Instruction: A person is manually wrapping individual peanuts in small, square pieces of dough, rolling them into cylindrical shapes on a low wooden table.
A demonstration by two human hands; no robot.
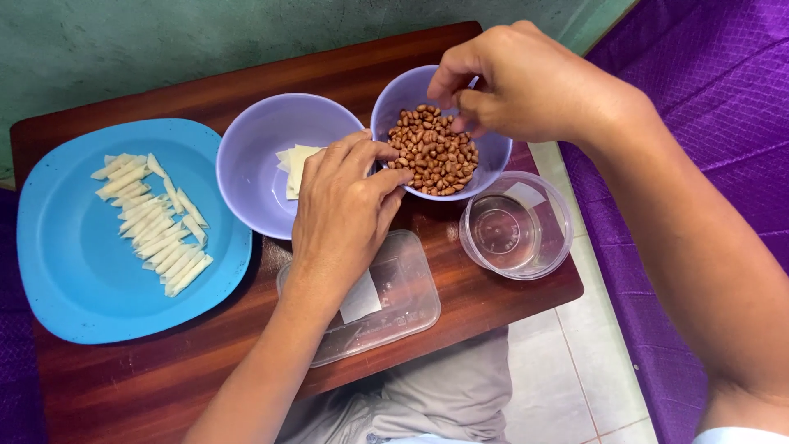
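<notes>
Near: clear lid (386,304), round tub (515,226). Left hand (345,210), fingers together, touching peanut bowl (493,152) rim. Right hand (526,82) above peanuts (433,152), fingertips pinched, grip unclear. Beside: second bowl (263,156), blue plate (74,255) with rolled strips (156,226).

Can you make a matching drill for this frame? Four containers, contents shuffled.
Things:
1. blue plate
2. left purple bowl
3. right purple bowl
4. round clear container

Contents:
A. peanuts
B. nothing visible inside
C. rolled pale dough sticks
D. flat pale wrapper sheets

Pairs: 1-C, 2-D, 3-A, 4-B

The left hand rests at the rim of the right purple bowl; the right hand pinches above the peanuts.
</notes>
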